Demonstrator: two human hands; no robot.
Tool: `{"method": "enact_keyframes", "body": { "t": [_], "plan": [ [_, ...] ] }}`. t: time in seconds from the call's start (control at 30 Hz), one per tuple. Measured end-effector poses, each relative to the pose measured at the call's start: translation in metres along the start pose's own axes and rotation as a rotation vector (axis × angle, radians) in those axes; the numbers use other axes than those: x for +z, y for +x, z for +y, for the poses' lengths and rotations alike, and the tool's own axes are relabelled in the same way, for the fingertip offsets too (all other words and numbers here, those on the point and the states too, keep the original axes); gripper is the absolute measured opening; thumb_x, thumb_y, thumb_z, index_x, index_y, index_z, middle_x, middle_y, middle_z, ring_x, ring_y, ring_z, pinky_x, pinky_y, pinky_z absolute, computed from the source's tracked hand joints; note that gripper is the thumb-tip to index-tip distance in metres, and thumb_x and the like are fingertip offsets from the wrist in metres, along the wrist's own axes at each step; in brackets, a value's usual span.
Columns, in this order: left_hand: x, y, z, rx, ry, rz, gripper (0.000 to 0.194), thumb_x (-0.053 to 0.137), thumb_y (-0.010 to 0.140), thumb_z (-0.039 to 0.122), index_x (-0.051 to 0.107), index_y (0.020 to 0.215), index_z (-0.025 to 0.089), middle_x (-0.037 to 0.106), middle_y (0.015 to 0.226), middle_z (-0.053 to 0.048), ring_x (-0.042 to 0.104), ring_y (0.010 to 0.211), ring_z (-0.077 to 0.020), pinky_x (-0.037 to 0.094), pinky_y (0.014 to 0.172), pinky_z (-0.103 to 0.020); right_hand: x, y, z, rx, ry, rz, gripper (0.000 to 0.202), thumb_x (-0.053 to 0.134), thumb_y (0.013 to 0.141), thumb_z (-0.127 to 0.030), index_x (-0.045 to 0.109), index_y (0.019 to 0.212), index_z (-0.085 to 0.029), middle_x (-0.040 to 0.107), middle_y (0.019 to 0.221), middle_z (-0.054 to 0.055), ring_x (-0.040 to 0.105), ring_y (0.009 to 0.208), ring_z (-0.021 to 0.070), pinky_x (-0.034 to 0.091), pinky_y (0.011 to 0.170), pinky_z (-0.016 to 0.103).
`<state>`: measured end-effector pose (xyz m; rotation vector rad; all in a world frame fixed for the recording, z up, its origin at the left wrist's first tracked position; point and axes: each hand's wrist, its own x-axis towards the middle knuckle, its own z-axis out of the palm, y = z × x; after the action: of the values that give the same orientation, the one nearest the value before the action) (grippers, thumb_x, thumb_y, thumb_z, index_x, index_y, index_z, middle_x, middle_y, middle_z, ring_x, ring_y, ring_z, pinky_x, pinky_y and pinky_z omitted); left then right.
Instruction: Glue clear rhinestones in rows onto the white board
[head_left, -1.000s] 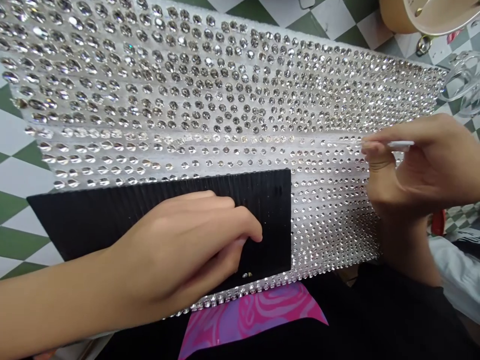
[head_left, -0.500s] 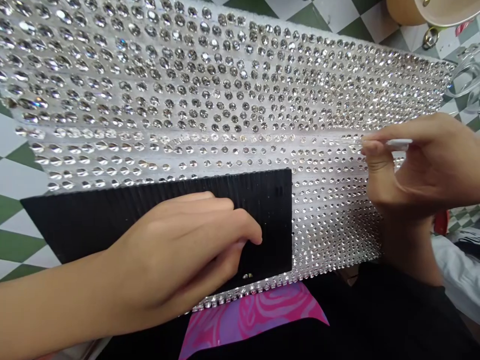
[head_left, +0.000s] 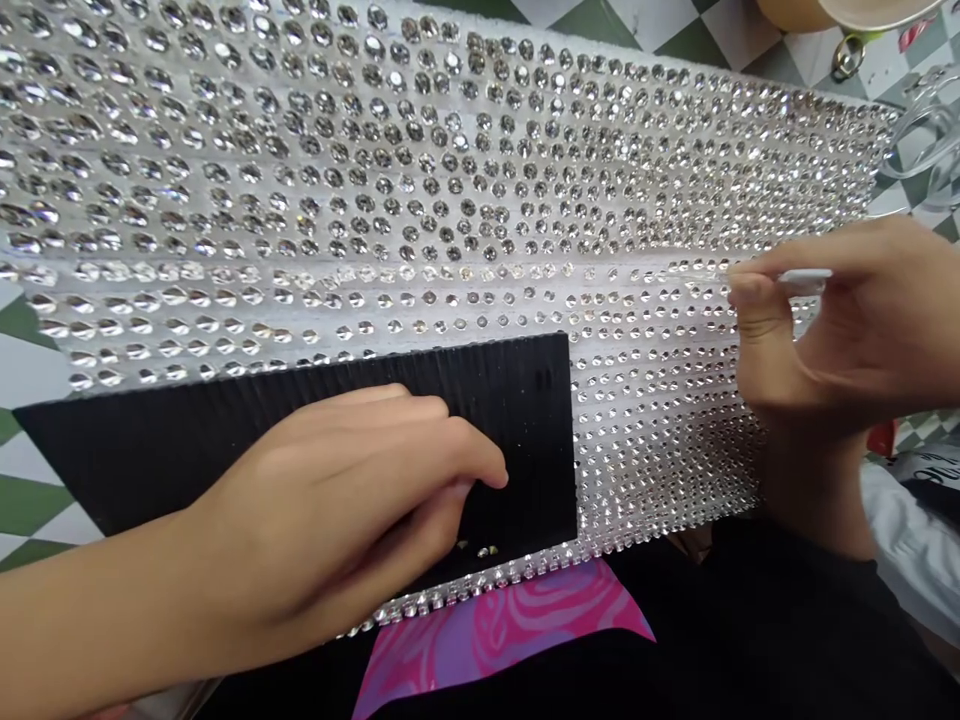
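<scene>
A long white sheet covered in rows of clear rhinestones (head_left: 480, 180) stretches across the view. On its lower left part lies a flat black board (head_left: 536, 450). My left hand (head_left: 367, 490) rests on the board with its fingers curled in; whatever is inside them is hidden. Two or three loose rhinestones (head_left: 484, 551) lie on the board by my left thumb. Over the right part of the sheet, my right hand (head_left: 847, 320) pinches a thin stick with a white end (head_left: 806, 275). Its faint, clear tip points left along a row of stones.
Below the sheet shows a pink and purple swirled piece (head_left: 510, 625) against black clothing. Green and white checks (head_left: 600, 25) surround the sheet. At the upper right are a tan round container (head_left: 799, 15), a metal ring (head_left: 848, 57) and clear looped tubing (head_left: 911, 140).
The sheet, the board and my left hand appear slightly further left in view. My right hand, still pinching the stick, sits a little further right along the row.
</scene>
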<state>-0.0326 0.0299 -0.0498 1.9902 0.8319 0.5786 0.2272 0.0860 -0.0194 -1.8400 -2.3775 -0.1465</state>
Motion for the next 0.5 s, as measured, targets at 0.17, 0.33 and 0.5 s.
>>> {"method": "enact_keyframes", "body": {
  "t": [0.17,0.33,0.5],
  "plan": [
    [-0.001,0.0,0.001,-0.023,-0.006,-0.037,0.021,0.036,0.094,0.015,0.056,0.093,0.022,0.052,0.061,0.007,0.046,0.053,-0.0054,0.037,0.053,-0.022,0.002,-0.004,0.006,-0.082,0.017,0.02,0.019,0.052,0.081,-0.025,0.062,0.066,-0.019,0.062,0.059,0.001,0.061,0.057,0.0105,0.049,0.056,0.025],
    [-0.003,-0.001,0.002,-0.012,-0.003,-0.034,0.021,0.036,0.093,0.014,0.055,0.094,0.023,0.053,0.061,0.007,0.046,0.053,-0.0048,0.037,0.052,-0.021,0.006,-0.008,0.01,-0.124,0.044,0.103,0.011,0.055,0.078,-0.021,0.062,0.069,-0.021,0.062,0.06,0.0,0.061,0.058,0.011,0.049,0.056,0.026],
    [-0.003,-0.001,-0.001,-0.001,0.01,-0.029,0.02,0.036,0.094,0.015,0.054,0.095,0.024,0.055,0.064,0.008,0.049,0.054,-0.005,0.039,0.052,-0.022,0.004,-0.009,0.012,-0.08,-0.006,0.051,0.027,0.041,0.085,-0.025,0.062,0.069,-0.022,0.058,0.059,0.001,0.06,0.061,0.0101,0.047,0.057,0.027]
  ]
}}
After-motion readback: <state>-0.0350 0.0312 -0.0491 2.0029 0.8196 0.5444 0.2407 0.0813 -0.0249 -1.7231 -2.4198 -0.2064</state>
